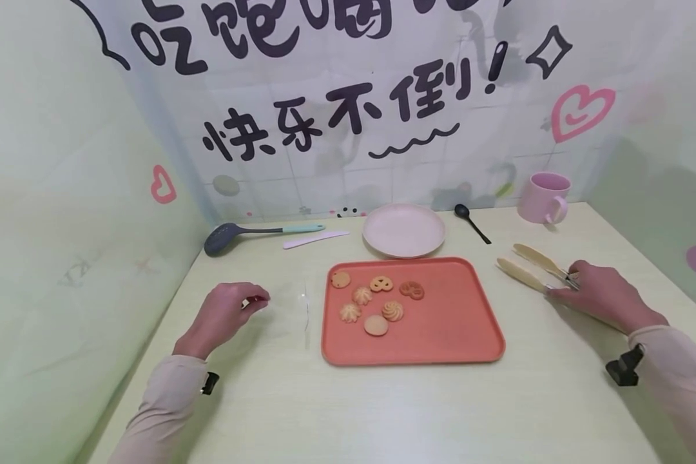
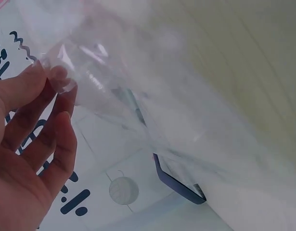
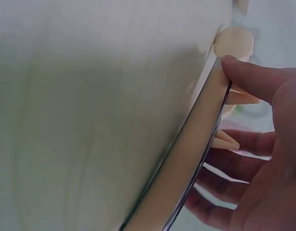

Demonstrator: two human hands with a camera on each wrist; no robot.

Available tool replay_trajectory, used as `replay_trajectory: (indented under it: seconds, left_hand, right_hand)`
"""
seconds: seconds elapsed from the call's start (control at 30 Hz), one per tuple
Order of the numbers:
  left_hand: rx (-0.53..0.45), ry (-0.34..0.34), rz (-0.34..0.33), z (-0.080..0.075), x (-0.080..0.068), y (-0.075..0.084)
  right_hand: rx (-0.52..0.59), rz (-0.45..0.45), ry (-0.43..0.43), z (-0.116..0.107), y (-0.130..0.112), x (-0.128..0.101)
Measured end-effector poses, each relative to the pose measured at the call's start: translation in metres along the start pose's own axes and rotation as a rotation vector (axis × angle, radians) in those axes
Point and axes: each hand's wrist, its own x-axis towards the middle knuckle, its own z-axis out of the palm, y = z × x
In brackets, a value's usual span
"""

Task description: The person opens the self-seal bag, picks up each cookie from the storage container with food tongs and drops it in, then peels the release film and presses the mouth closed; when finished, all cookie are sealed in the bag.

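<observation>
The left hand (image 2: 22, 175) occupies the left side of the view. The thumb and fingertips pinch an edge of clear plastic film (image 2: 95, 67); the lower fingers are bent, clear of the pinch point. The film extends rightward in creased, reflective folds. A dark utensil (image 2: 179, 185), probably a ladle, shows below centre, partly obscured by the film. A pale tabletop (image 2: 244, 53) fills the upper right. A white wall panel (image 2: 95, 168) bears black lettering (image 2: 75, 202) and a grey dot (image 2: 123, 190).

We see 1 pink mug (image 1: 538, 200), 1 black spoon (image 1: 473, 224) between it and 1 pale pink plate (image 1: 403, 230), and, farther left, 1 lilac knife (image 1: 316, 240) near 1 dark-headed ladle (image 1: 261, 230).
</observation>
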Motion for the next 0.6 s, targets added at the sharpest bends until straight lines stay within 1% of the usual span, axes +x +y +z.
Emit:
replay_trajectory:
  seconds: [0.07, 0.13, 0.23, 0.33, 0.4, 0.47, 0.6]
  left_hand:
    - [0.003, 0.006, -0.002, 0.0, 0.0, 0.001]
    - [0.013, 0.005, -0.004, 0.0, 0.001, 0.002]
    - [0.043, -0.008, -0.001, 0.0, 0.002, 0.003]
    - [0.071, -0.015, 0.001, 0.0, 0.003, 0.003]
    - [0.091, -0.007, -0.002, 0.001, 0.004, 0.002]
    - [0.108, 0.006, -0.005, 0.001, 0.004, 0.002]
    - [0.116, 0.03, -0.005, 0.002, 0.004, 0.004]
  right_hand:
    - [-0.004, 0.0, 0.006, 0.0, 0.0, 0.0]
    - [0.015, -0.011, 0.024, 0.001, -0.002, 0.0]
    - [0.08, -0.052, 0.089, 0.003, -0.009, 0.0]
    - [0.144, -0.131, 0.183, 0.002, -0.026, -0.001]
    - [0.162, -0.204, 0.222, 0.001, -0.043, -0.001]
    - [0.181, -0.275, 0.22, -0.001, -0.063, 0.0]
    - [0.209, -0.37, 0.114, -0.001, -0.098, 0.007]
